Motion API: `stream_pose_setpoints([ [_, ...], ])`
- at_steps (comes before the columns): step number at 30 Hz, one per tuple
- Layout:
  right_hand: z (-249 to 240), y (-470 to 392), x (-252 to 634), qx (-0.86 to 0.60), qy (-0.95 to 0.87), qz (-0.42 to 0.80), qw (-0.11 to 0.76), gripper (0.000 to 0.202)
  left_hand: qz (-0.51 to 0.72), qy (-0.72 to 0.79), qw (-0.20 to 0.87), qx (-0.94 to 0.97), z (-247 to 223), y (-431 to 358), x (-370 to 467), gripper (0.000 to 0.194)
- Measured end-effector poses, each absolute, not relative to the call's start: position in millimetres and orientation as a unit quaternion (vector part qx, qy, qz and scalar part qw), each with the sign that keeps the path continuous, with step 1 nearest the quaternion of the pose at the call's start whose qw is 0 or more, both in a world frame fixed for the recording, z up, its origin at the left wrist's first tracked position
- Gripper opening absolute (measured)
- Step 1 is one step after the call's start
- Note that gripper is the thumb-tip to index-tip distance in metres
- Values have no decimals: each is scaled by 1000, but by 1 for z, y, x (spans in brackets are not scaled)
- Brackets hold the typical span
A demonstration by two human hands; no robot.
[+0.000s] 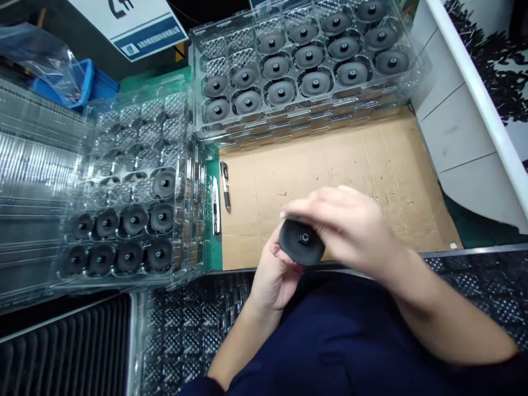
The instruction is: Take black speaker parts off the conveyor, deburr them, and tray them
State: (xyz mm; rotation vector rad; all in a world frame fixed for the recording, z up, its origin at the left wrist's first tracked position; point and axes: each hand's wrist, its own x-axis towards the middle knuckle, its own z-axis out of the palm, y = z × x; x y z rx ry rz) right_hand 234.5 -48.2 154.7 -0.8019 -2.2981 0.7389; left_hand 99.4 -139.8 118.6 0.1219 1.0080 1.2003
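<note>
A round black part (302,242) with a small raised hub at its centre is held over the near edge of the cardboard sheet (297,176). My left hand (276,269) grips it from below and from the left, its fingers partly hidden behind the disc. From the right, my right hand (344,223) reaches over the part's upper edge, slightly blurred, with its fingers bent against the rim. Whether it grips the disc or a smaller piece is hidden. Similar black parts sit in the clear tray behind the cardboard (256,124) and in the left clear tray (181,220).
A black pen (225,187) and a white cutter (215,206) lie at the cardboard's left edge. A white-rimmed bin (474,82) with small black pieces stands at the right. A blue box (103,85) and a printed sign (132,25) are at the back left.
</note>
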Motion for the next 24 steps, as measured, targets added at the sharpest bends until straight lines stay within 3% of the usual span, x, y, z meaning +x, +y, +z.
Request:
stream_pose_setpoints([
  [4, 103, -44, 254, -437, -808, 337, 207, 22, 580, 414, 698, 73, 120, -141, 92, 73],
  [8, 67, -55, 264, -448, -776, 414, 160, 23, 592, 410, 690, 76, 122, -141, 89, 67],
  [10, 77, -57, 261, -467, -764, 407, 182, 22, 586, 410, 695, 78, 124, -139, 90, 68],
  [13, 121, -61, 249, -484, -747, 345, 297, 24, 583, 409, 697, 83, 127, -135, 93, 71],
  [16, 158, -72, 234, -382, -791, 287, 381, 32, 593, 411, 687, 86, 129, -132, 96, 62],
  [18, 167, -79, 227, -304, -824, 298, 374, 30, 594, 406, 689, 85, 127, -133, 96, 52],
  [22, 166, -75, 221, -264, -847, 390, 247, 22, 605, 414, 676, 74, 122, -135, 98, 54],
  [24, 165, -69, 218, -278, -852, 350, 271, 23, 605, 429, 667, 66, 124, -135, 100, 53],
])
